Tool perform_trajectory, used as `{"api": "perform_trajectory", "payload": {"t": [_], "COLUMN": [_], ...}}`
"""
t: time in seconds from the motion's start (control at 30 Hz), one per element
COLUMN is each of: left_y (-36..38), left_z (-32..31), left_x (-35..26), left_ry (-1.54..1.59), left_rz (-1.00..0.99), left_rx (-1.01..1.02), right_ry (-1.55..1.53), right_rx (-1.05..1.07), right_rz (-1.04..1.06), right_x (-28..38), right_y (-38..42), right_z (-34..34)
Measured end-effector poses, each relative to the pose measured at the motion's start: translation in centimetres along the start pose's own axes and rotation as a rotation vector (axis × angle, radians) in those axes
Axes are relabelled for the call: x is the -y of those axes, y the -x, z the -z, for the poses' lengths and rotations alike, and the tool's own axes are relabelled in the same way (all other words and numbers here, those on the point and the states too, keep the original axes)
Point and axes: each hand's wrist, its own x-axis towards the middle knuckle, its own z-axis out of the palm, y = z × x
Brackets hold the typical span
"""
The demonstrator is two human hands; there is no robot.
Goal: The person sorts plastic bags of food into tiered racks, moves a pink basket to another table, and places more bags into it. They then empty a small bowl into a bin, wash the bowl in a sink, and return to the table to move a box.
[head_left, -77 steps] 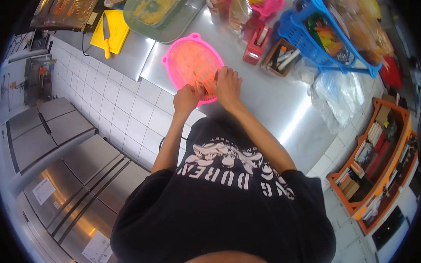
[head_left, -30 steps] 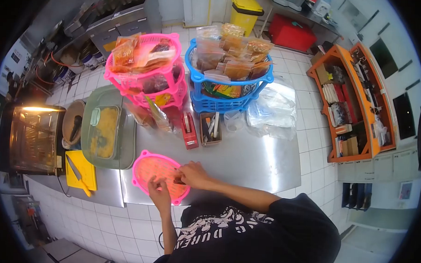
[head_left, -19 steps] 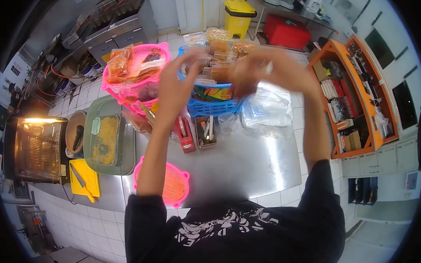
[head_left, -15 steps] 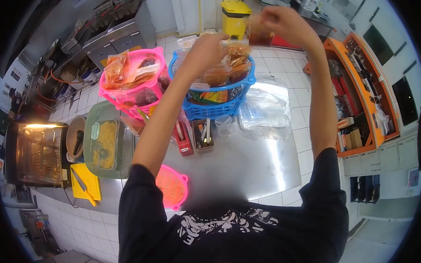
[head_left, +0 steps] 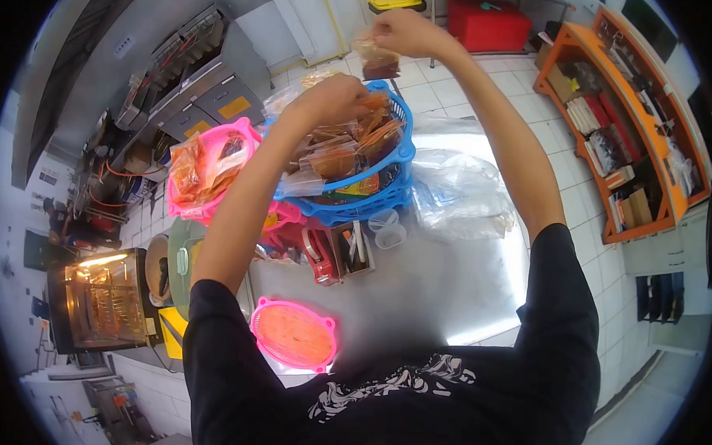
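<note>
My right hand [head_left: 409,34] pinches the top of a small clear plastic bag of dark reddish-brown sauce [head_left: 379,65], which hangs beyond the blue basket's far rim. Over the blue plastic basket [head_left: 406,152], my left hand [head_left: 338,100] has its fingers curled down among the packets; whatever they grip is hidden. Several clear packets of brown and orange contents [head_left: 332,160] fill this basket, many standing on edge. Beside it, partly behind my left forearm, a pink basket [head_left: 245,132] holds flat packets of orange-red contents [head_left: 187,166].
On the steel table [head_left: 416,291] are a red tape dispenser [head_left: 320,256], a small box of pens [head_left: 355,250], clear plastic cups [head_left: 388,233], clear plastic bags [head_left: 459,195] and a pink basket lid [head_left: 296,334]. A lit glass warmer [head_left: 106,296] stands at left, an orange shelf [head_left: 663,190] at right.
The view has shifted and turned. My right hand has moved left with the sauce bag, nearer my left hand. My left hand stays over the blue basket, its fingers lower among the packets.
</note>
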Motion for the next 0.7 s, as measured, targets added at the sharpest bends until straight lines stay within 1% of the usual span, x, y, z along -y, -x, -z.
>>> {"api": "perform_trajectory", "payload": {"t": [0.07, 0.13, 0.17, 0.2, 0.23, 0.27, 0.3, 0.33, 0.37, 0.43, 0.47, 0.53, 0.57, 0.63, 0.67, 0.7], "left_y": [0.0, 0.3, 0.6, 1.1, 1.6, 2.2, 2.6, 2.7, 2.9, 3.2, 3.3, 3.5, 3.6, 3.7, 3.8, 3.8], "left_z": [-0.3, -0.9, -1.2, -1.0, -0.9, 0.0, 0.4, 0.2, 0.2, 0.2, 0.2, 0.2, 0.2, 0.2, 0.1, 0.0], "left_x": [0.2, 0.6, 0.8, 0.5, 0.1, -1.0, -1.6, -1.5, -1.7, -2.3, -2.6, -2.9, -3.0, -3.1, -3.1, -3.1], "left_ry": [-0.006, -0.010, 0.077, 0.164, 0.156, 0.149, 0.143, 0.116, 0.111, 0.078, 0.070, 0.110, 0.103, 0.104, 0.097, 0.118], "left_rz": [-0.031, -0.057, -0.113, -0.167, -0.165, -0.075, 0.016, -0.015, -0.012, -0.002, -0.004, -0.006, -0.011, 0.014, 0.008, 0.014], "left_rx": [0.001, -0.005, -0.049, -0.092, -0.090, -0.036, 0.018, -0.007, -0.004, -0.038, -0.034, -0.074, -0.070, -0.080, -0.075, -0.098], "right_ry": [0.004, -0.111, -0.113, -0.117, -0.121, -0.125, -0.167, -0.210, -0.215, -0.229, -0.232, -0.261, -0.263, -0.249, -0.252, -0.236], "right_rx": [-0.013, -0.105, -0.111, -0.037, 0.038, 0.032, 0.125, 0.219, 0.215, 0.178, 0.169, 0.354, 0.345, 0.461, 0.452, 0.531], "right_rz": [0.007, 0.040, 0.038, 0.075, 0.114, 0.118, 0.109, 0.099, 0.102, 0.204, 0.203, 0.135, 0.132, 0.125, 0.120, 0.060], "right_x": [1.0, 1.5, 1.6, 2.0, 2.4, 2.8, 3.1, 3.2, 2.8, 2.2, 2.4, 2.8, 2.8, 2.9, 3.0, 3.1], "right_y": [0.3, 0.8, 1.4, 2.0, 2.4, 3.0, 3.7, 4.1, 4.2, 4.2, 4.1, 3.7, 3.4, 2.6, 2.2, 1.8], "right_z": [-1.0, -2.6, -3.1, -3.5, -3.8, -3.6, -3.3, -3.1, -3.2, -3.6, -3.3, -2.7, -2.7, -2.5, -2.5, -2.5]}}
